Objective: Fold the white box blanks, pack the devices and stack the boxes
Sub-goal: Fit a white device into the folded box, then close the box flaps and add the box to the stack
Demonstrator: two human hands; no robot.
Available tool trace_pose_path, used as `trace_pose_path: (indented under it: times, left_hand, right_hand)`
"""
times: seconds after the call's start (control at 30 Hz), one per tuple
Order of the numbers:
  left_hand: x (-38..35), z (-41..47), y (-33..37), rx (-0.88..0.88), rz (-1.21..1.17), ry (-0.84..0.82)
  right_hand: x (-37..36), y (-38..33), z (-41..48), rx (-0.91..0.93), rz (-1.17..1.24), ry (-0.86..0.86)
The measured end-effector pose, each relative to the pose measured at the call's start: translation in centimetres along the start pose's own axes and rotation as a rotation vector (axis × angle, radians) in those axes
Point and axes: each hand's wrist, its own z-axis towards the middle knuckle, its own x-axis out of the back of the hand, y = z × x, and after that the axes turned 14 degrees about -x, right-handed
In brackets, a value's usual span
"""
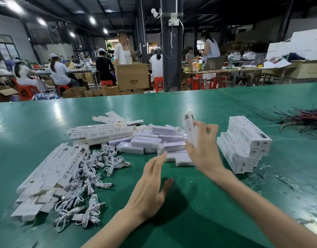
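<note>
The right hand (205, 147) pinches a box (189, 122) that could slip onto the devices (163, 138) beyond its curled fingers; the left hand (152, 185) is straight-fingered and empty.

Green table (46, 122), box blanks (52, 169), cables (86, 178), devices (154, 142), stacked boxes (243, 144)

Open stretch of bare green table (189, 221) along the near edge and centre, and again across the far side. On the left, blocked by fanned flat box blanks (46, 172) and, just beside them, a tangle of white cables (86, 185). Mid-table, barred by a heap of wrapped devices (154, 142); to the right, a stack of boxes (243, 144). Narrow gap between the two filled by right hand (206, 151) gripping a white box (189, 122), left hand (150, 187) open-fingered just before the heap. Far right, loose bundle of wires (306, 120)
</note>
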Motion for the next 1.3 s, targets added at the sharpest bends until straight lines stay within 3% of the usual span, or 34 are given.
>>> trace_pose_path:
  times: [0.1, 0.23, 0.37, 0.7, 0.87, 0.97, 1.03, 1.17, 1.3]
  left_hand:
    - [-0.3, 0.0, 0.6, -0.113, 0.138, -0.024]
    - [-0.3, 0.0, 0.4, -0.028, 0.171, 0.016]
    - [-0.5, -0.1, 0.4, -0.007, 0.246, -0.028]
    - [-0.3, -0.1, 0.6, 0.019, 0.306, -0.049]
    - [-0.4, -0.1, 0.6, 0.012, 0.316, -0.04]
    - [0.2, 0.2, -0.1, 0.044, 0.42, -0.028]
    - [2.2, 0.7, -1.5, 0.211, 0.57, -0.06]
    - [8.9, 0.2, -5.5, 0.754, 0.904, -0.143]
    - [13.2, -2.4, -8.2, 1.111, 0.919, -0.21]
  right_hand:
    - [2.6, 1.0, 2.8, 0.004, -0.348, 0.082]
    - [4.5, 3.1, 4.4, -0.134, -0.812, 0.068]
    - [4.4, 4.0, 4.8, -0.121, -1.039, 0.061]
    - [4.7, 4.0, 4.5, -0.107, -1.314, 0.028]
    - [3.8, 4.2, 3.1, -0.062, -1.301, 0.069]
    - [2.3, 4.6, 0.7, 0.108, -1.108, 0.121]
    - [1.4, 5.0, -1.1, 0.247, -0.891, 0.104]
    - [-0.5, 5.4, -3.1, 0.387, -0.713, -0.004]
    - [-1.4, 5.5, -3.0, 0.421, -0.62, -0.055]
